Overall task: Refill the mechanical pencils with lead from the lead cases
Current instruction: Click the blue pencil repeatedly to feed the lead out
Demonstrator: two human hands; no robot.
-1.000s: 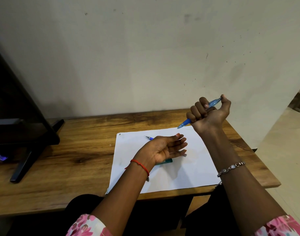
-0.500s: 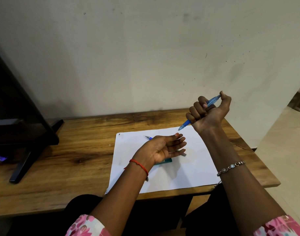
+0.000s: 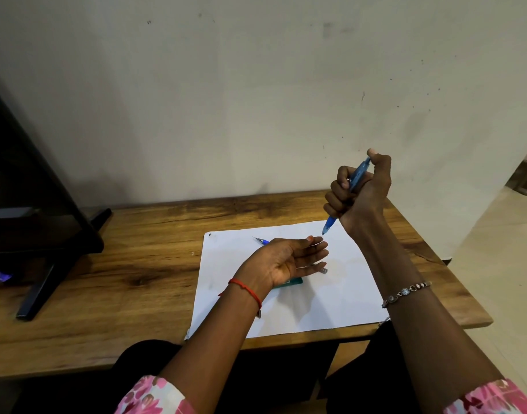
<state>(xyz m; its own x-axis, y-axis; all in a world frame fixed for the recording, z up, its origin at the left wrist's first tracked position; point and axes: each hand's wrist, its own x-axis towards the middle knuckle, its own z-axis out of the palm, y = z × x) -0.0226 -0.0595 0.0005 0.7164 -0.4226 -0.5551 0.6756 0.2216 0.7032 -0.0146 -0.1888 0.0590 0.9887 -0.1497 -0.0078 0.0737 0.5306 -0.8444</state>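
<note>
Right hand (image 3: 360, 192) fisted round a blue mechanical pencil (image 3: 350, 188), thumb on the top button, tip pointing down just above the fingertips (image 3: 317, 245) of the left hand (image 3: 286, 261). Left hand open, palm up, empty as far as I can tell, hovering over the white paper (image 3: 331, 297) on the wooden desk (image 3: 136, 264). Second blue pencil (image 3: 260, 240) lies on the paper behind the left hand; green lead case (image 3: 290, 282) peeks out under it. Looks like clicking to check or empty lead. To do it well: keep the tip over the palm, press straight down, short clicks, catch any lead before it rolls off
</note>
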